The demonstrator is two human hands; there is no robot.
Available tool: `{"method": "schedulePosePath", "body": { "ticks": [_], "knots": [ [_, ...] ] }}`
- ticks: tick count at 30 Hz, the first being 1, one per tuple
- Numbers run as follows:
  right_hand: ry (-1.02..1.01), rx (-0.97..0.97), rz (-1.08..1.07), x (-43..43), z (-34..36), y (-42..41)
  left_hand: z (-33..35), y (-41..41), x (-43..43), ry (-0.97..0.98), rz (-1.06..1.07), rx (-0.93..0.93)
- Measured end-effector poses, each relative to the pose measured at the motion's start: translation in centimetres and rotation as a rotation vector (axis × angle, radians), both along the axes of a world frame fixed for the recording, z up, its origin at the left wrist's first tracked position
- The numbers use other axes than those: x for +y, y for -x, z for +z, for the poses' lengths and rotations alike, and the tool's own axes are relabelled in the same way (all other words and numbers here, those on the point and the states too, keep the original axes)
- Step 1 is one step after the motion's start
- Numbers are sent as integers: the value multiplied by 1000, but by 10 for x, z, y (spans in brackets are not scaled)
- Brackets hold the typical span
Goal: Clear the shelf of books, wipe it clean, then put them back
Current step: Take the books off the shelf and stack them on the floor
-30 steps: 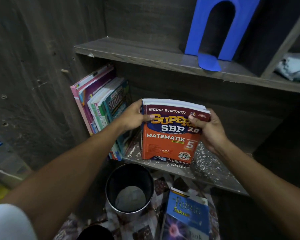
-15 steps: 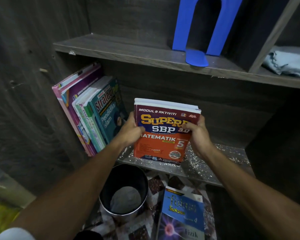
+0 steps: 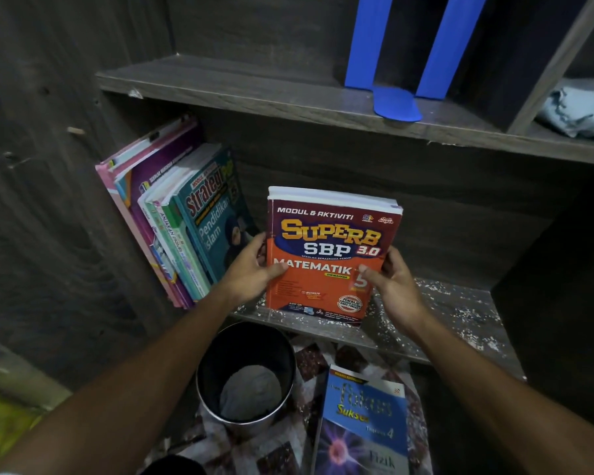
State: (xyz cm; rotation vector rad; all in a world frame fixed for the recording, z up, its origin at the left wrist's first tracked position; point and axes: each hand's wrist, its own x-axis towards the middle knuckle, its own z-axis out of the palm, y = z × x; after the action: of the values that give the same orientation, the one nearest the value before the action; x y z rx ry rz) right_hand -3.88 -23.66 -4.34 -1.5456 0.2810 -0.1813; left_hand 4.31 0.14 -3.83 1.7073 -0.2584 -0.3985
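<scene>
Maths book [image 3: 326,262] stands upright at the front of the lower shelf [image 3: 443,313], left hand [image 3: 251,272] gripping its left edge, right hand [image 3: 395,286] its right edge; leaning row of books [image 3: 172,228] just left of it, tipped against the side wall. Upper shelf [image 3: 254,87] above carries a bookend [image 3: 398,101], and right of the divider a cloth [image 3: 576,111] lies in the next compartment. On the floor below the lower shelf, a bin [image 3: 244,371] stands under the left hand, with a physics book [image 3: 364,423] lying flat just to its right.
</scene>
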Motion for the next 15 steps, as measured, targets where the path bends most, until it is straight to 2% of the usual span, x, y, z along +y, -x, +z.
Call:
{"method": "schedulePosePath", "body": {
  "ticks": [9,15],
  "knots": [
    [71,-26,-47,2,-21,-1,-21,-5,2,98,37,-40],
    [3,-49,-90,3,-22,-2,-25,-8,0,125,67,-50]
  ]
}}
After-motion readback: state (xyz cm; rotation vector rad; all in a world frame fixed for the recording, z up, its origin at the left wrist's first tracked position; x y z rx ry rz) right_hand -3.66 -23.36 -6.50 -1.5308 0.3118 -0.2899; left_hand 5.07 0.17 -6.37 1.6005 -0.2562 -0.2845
